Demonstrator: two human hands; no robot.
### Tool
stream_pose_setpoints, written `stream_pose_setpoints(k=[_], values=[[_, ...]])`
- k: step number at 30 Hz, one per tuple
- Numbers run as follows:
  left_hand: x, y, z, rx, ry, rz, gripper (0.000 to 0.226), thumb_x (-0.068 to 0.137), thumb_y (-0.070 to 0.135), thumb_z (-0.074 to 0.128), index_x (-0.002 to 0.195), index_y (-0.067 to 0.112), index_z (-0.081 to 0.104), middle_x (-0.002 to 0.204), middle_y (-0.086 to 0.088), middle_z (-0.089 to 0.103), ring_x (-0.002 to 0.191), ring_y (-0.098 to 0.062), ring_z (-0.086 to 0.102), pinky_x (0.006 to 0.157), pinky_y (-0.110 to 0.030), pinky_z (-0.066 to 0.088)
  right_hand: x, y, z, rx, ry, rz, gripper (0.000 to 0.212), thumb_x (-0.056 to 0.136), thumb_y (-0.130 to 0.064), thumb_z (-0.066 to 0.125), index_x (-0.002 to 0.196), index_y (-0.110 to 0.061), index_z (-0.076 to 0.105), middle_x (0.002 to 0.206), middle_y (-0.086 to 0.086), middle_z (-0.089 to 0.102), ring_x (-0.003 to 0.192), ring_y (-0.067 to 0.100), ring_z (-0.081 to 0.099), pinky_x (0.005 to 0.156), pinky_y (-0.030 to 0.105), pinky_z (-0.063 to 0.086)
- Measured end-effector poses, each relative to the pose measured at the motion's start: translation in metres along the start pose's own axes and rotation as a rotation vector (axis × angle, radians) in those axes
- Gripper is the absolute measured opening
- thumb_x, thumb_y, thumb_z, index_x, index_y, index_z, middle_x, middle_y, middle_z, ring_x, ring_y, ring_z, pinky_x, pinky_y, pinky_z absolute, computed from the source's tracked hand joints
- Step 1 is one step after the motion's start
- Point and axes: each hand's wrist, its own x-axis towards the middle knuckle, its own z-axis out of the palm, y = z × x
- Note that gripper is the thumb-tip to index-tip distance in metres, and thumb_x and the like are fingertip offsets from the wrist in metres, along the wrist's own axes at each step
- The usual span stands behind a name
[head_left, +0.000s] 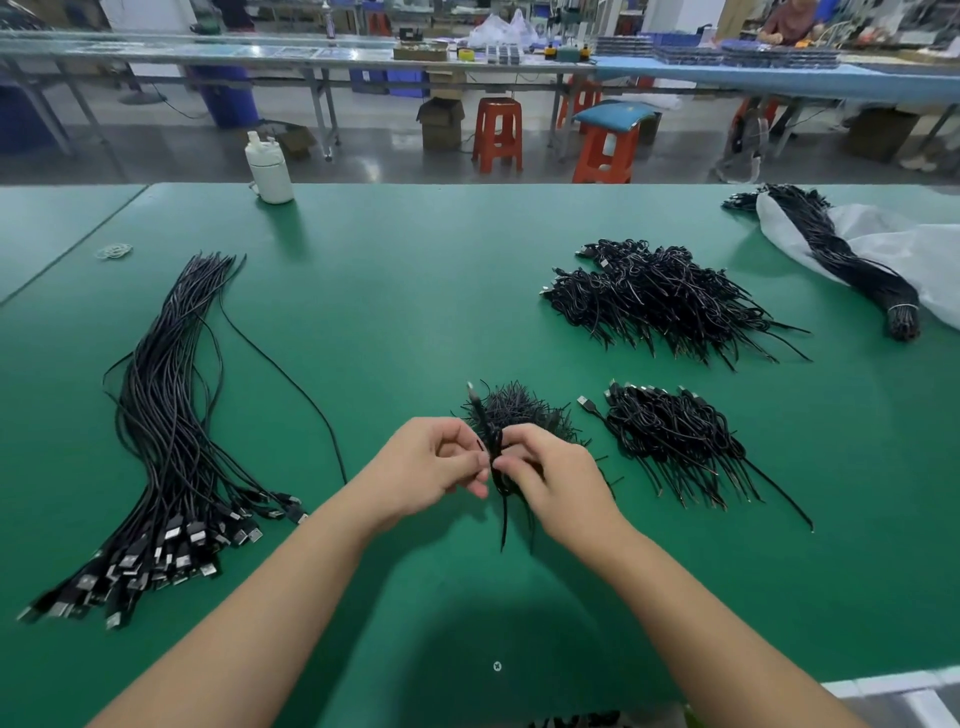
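Head view, dead centre over the green table (395, 312): the folded USB cable (503, 519) is held up between both hands, the left hand (431, 467) pinching its middle with thumb and forefinger, the right hand (550, 483) curling its fingers round the same spot from the other side. Its long axis runs away from the person, plug end tipped far-left over the heap of short black ties (524, 408), tails hanging near. Neither hand sits nearer, so a wrap, I reckon, goes across that axis.

Green worktable (415, 270); beyond it a grey floor (374, 156), orange stools (497, 135), long benches (311, 54)
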Motion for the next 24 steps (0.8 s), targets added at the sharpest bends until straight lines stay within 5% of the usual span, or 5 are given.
stream_pose_setpoints(k=[4,9,14,19,24], values=[[0.002,0.001,-0.001,0.165,0.028,0.119,0.012,0.094,0.011,0.062,0.083,0.012,0.06,0.071,-0.007,0.071,0.062,-0.015,0.051,0.06,-0.028,0.039,0.002,-0.004,0.0,0.483,-0.054,0.228,0.027,0.095,-0.014,0.063,0.108,-0.028,0.044,0.08,0.0,0.075,0.063,0.014,0.05,0.067,0.023,0.043],[-0.002,-0.002,-0.002,0.431,0.078,0.366,0.014,0.092,0.014,0.063,0.082,0.021,0.056,0.073,0.005,0.061,0.067,-0.009,0.051,0.066,-0.019,0.043,0.003,-0.004,-0.006,0.879,-0.172,0.297,0.015,0.098,-0.004,0.057,0.105,-0.015,0.05,0.076,0.013,0.071,0.068,0.021,0.061,0.059,0.025,0.051],[-0.001,-0.003,0.0,0.449,0.111,0.395,0.012,0.091,0.013,0.063,0.082,0.019,0.058,0.073,0.005,0.061,0.07,-0.013,0.054,0.07,-0.025,0.046,0.003,-0.004,-0.008,0.885,-0.146,0.365,0.016,0.096,-0.005,0.06,0.106,-0.012,0.049,0.07,0.014,0.07,0.078,0.038,0.061,0.053,0.028,0.054],[0.004,0.0,0.006,0.162,0.098,0.169,0.015,0.09,0.008,0.065,0.078,0.016,0.061,0.068,-0.007,0.067,0.061,-0.014,0.056,0.064,-0.03,0.045,0.002,-0.001,-0.013,0.873,-0.135,0.289,0.019,0.101,-0.005,0.051,0.115,-0.013,0.062,0.083,0.02,0.073,0.067,0.025,0.069,0.061,0.031,0.057],[0.007,0.005,0.006,-0.006,0.102,0.075,0.016,0.091,0.009,0.064,0.077,0.014,0.062,0.074,-0.018,0.071,0.065,-0.019,0.054,0.07,-0.034,0.04,0.001,0.001,-0.019,0.822,-0.2,0.219,0.029,0.101,0.0,0.047,0.117,-0.015,0.065,0.089,0.007,0.075,0.094,0.02,0.071,0.066,0.026,0.055]])
